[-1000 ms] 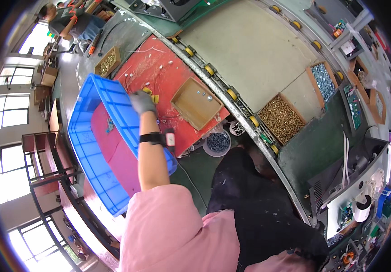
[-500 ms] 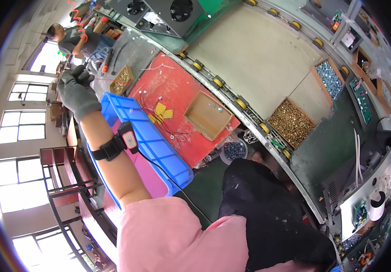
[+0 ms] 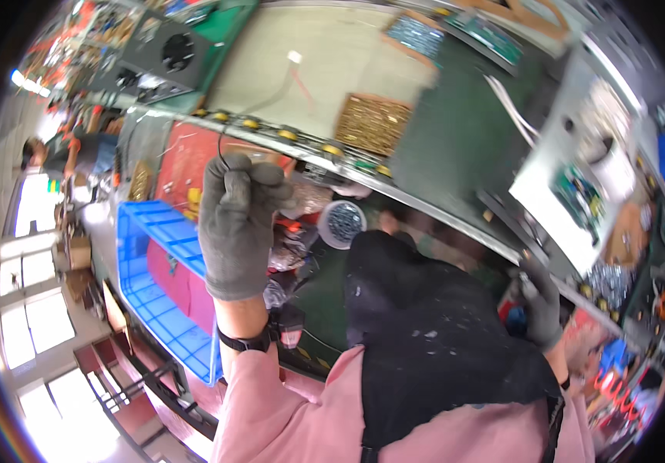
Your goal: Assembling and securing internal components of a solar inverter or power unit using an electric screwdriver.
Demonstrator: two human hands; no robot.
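My left hand (image 3: pixel 240 228), in a grey glove, is raised beside the blue crate (image 3: pixel 167 297), in front of the conveyor rail. Its fingers are pinched on a thin dark wire (image 3: pixel 222 143). The wire curves up over the pale board (image 3: pixel 332 46), where a small white connector (image 3: pixel 295 57) and a red strand show, blurred. My right hand (image 3: pixel 539 305), also gloved in grey, is low at the right beside the rail, near the white panel unit (image 3: pixel 560 220). Motion smears its fingers, and I cannot make out whether they hold anything.
Brass-coloured parts fill a box (image 3: pixel 375 123) beyond the rail (image 3: pixel 294 143); silver parts fill another box (image 3: pixel 416 37). Below the rail stands a white bucket (image 3: pixel 342 224) of dark small parts. A grey fan housing (image 3: pixel 163 58) stands at the far left. Another person (image 3: pixel 78 150) works behind the crate.
My left hand has come back from the far left, toward the middle, and now shows a wire in its fingers. My right hand has entered the view. The view has swung to the right.
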